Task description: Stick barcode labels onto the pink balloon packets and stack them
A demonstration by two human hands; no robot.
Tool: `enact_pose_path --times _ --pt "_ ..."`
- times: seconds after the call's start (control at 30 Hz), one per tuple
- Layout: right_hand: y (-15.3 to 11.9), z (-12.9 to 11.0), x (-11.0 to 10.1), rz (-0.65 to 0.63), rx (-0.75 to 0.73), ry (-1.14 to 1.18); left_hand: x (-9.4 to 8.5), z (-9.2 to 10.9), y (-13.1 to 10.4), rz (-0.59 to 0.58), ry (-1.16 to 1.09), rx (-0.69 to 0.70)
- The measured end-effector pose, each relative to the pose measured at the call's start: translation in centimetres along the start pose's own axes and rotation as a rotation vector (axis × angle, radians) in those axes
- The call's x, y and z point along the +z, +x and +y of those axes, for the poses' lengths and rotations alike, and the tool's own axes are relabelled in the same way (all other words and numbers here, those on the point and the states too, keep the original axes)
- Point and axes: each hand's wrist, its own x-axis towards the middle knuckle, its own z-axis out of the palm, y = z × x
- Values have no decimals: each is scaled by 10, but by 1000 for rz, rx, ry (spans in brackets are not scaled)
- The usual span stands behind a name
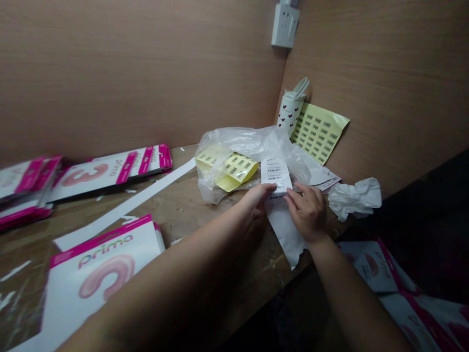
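Note:
A white strip of barcode labels (274,173) stands out in front of me, its blank lower end hanging toward the table edge. My left hand (258,199) is closed on the strip's left side, thumb on top and the other fingers largely hidden. At the strip's right edge, my right hand (308,209) pinches it with bent fingers; whether a single label is lifted cannot be made out. Behind the hands lies a crumpled clear plastic bag (252,137) with a yellow sheet of barcode labels (238,168) in or under it.
White and pink "prima" packets (106,274) lie stacked at the left, with more packets (98,171) along the back wall. A heart-patterned cup (289,113) stands in the corner beside another yellow label sheet (320,132). Crumpled white paper (355,198) sits at the right edge.

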Motion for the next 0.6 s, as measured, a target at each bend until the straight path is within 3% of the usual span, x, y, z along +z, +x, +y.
enact_pose_path --times 0.1,0.23,0.3,0.4,0.5,0.6 --pt "-3 -4 -2 32 2 1 3 -2 1 10 0 8" --pt "-10 -13 -18 -34 -3 111 5 -1 5 27 43 20" --pt "-14 -18 -36 -116 8 285 6 1 7 33 92 35" --pt "-16 -25 -67 -209 188 817 1 7 0 50 208 64" --pt "-9 -37 -82 -191 456 1312 -18 25 -33 90 350 101" --pt "4 -64 -69 -321 439 1301 -55 56 -107 130 581 235"
